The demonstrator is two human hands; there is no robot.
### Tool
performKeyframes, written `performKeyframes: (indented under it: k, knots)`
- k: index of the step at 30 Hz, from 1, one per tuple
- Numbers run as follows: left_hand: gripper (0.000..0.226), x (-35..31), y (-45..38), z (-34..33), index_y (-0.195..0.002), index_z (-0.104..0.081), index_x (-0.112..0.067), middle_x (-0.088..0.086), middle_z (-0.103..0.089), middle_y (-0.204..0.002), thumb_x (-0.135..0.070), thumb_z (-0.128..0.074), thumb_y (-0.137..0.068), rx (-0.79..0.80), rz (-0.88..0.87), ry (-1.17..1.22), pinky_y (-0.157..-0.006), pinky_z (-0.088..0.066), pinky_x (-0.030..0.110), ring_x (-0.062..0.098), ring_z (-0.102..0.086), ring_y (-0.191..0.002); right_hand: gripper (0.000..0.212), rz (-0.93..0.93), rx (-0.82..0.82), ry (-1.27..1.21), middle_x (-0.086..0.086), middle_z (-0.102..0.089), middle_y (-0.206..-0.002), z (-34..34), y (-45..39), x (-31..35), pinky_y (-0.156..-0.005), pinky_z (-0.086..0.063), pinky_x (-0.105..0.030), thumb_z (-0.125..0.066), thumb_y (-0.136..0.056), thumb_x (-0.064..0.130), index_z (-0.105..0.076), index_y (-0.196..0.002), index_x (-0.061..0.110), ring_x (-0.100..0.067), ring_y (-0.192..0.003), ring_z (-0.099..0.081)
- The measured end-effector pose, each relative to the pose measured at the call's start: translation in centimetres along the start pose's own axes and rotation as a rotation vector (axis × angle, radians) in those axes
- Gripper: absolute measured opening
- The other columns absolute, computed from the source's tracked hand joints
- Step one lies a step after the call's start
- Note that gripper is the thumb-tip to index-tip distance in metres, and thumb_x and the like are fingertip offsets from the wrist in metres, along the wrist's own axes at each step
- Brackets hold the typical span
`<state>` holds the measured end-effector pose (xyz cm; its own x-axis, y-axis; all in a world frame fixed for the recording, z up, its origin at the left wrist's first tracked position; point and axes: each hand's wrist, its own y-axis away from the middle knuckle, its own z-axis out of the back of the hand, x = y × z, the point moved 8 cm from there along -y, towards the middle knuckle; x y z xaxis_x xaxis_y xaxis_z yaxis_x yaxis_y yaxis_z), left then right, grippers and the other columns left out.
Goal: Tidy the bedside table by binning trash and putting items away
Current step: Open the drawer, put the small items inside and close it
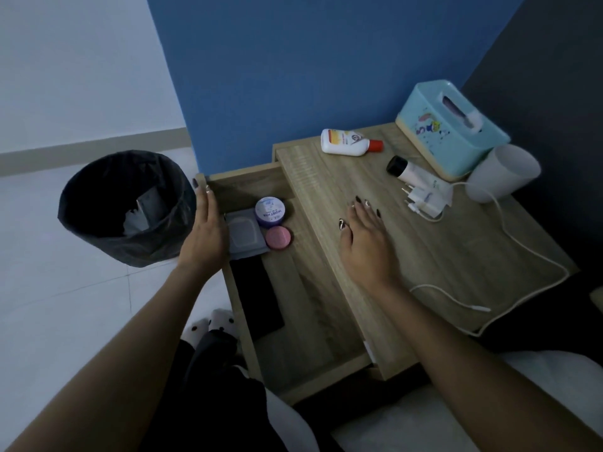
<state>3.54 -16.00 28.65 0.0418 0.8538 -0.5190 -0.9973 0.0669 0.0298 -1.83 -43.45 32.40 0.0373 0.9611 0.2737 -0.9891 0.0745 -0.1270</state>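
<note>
The wooden bedside table [408, 230] has its drawer [303, 337] pulled out to the left. In the drawer lie a purple jar [269, 211], a pink round tin [278, 238], a grey wipes pack [243, 234] and a flat black item [257, 298]. My left hand [204, 236] rests flat against the drawer's front panel, fingers apart, holding nothing. My right hand [362, 236] lies palm down on the tabletop, empty. On top lie a white bottle with a red cap [347, 142], a white tube with a black cap [414, 172] and a white charger [427, 202] with its cable [522, 252].
A black-lined bin [125, 207] with some trash inside stands on the floor left of the drawer. A teal tissue box [450, 128] and a white cup on its side [502, 172] sit at the table's back right. Bedding lies at lower right; slippers [212, 324] show below the drawer.
</note>
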Motion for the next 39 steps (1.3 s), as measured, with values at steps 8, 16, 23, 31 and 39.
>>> performKeyframes:
  k: [8,16,23,31,39]
  knots:
    - [0.071,-1.5,-1.4,-0.1,-0.146,0.013,0.001,0.023,-0.001,-0.158,-0.024,-0.035,-0.100,-0.018,0.285,0.358,-0.118,-0.015,0.043,0.035,-0.010,-0.146,0.050,-0.009,-0.051,0.014,-0.012,-0.043,-0.150,0.4,-0.1,0.0,-0.120,-0.025,-0.040,-0.033,-0.099,0.027,-0.044,-0.142,0.003,-0.023,-0.144,-0.032]
    - [0.073,-4.5,-2.3,-1.7,-0.147,0.007,0.003,0.024,-0.019,-0.155,-0.034,-0.034,-0.099,-0.033,0.333,0.509,-0.117,-0.022,0.047,0.037,-0.023,-0.142,0.049,-0.018,-0.085,0.028,-0.012,-0.044,-0.150,0.6,-0.2,0.2,-0.119,-0.025,-0.038,-0.034,-0.099,0.027,-0.046,-0.141,0.004,-0.023,-0.144,-0.032]
    - [0.072,-8.1,-2.9,-4.1,-0.148,0.014,-0.001,0.018,-0.018,-0.157,-0.039,-0.026,-0.101,0.015,0.352,0.610,-0.115,-0.020,0.042,0.033,-0.021,-0.144,0.049,-0.008,-0.108,0.043,-0.013,-0.046,-0.148,0.7,0.0,0.1,-0.118,-0.028,-0.040,-0.032,-0.099,0.028,-0.047,-0.140,0.003,-0.024,-0.144,-0.033]
    - [0.063,-10.9,-4.6,-6.5,-0.142,-0.028,-0.011,0.014,-0.038,-0.146,-0.054,-0.021,-0.096,0.028,0.428,0.768,-0.109,-0.034,0.051,0.033,-0.041,-0.130,0.049,-0.027,-0.136,-0.002,-0.015,-0.046,-0.147,0.6,-0.1,0.1,-0.119,-0.025,-0.042,-0.035,-0.098,0.025,-0.047,-0.140,0.001,-0.026,-0.144,-0.032]
    - [0.067,-12.2,-5.7,-7.8,-0.142,-0.029,-0.013,0.013,-0.040,-0.146,-0.058,-0.021,-0.094,0.023,0.464,0.760,-0.108,-0.035,0.053,0.033,-0.042,-0.129,0.049,-0.021,-0.151,0.004,-0.016,-0.046,-0.147,0.6,-0.1,0.2,-0.119,-0.025,-0.042,-0.037,-0.097,0.023,-0.047,-0.139,0.001,-0.027,-0.144,-0.033]
